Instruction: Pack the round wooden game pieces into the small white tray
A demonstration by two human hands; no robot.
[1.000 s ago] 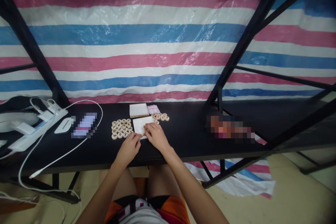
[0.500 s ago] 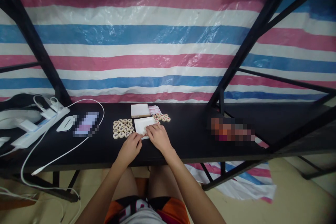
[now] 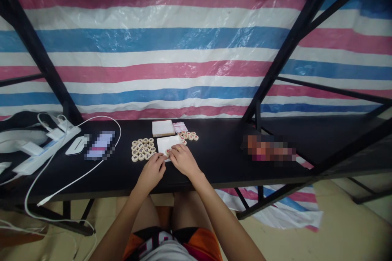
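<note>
A black table point(image 3: 214, 159) carries a block of round pale game discs point(image 3: 142, 149) in rows. Beside it lies a shallow white tray point(image 3: 167, 144). My left hand point(image 3: 153, 171) rests curled at the tray's near left corner, close to the discs. My right hand point(image 3: 183, 159) lies over the tray's near edge, fingertips pinched on a small disc with a red mark point(image 3: 168, 151). More discs point(image 3: 188, 135) sit behind the tray, next to a white box lid point(image 3: 163, 128) and a small pink paper point(image 3: 179, 127).
A white power strip with plugs and cables point(image 3: 45, 142) and a white mouse point(image 3: 76, 145) lie at the left. Blurred patches sit left and right on the table. Black metal frame bars point(image 3: 275, 73) slant up on both sides. A striped tarp point(image 3: 171, 45) hangs behind.
Both hands stay at the tray's near edge with only slight finger shifts. The view wobbles a little.
</note>
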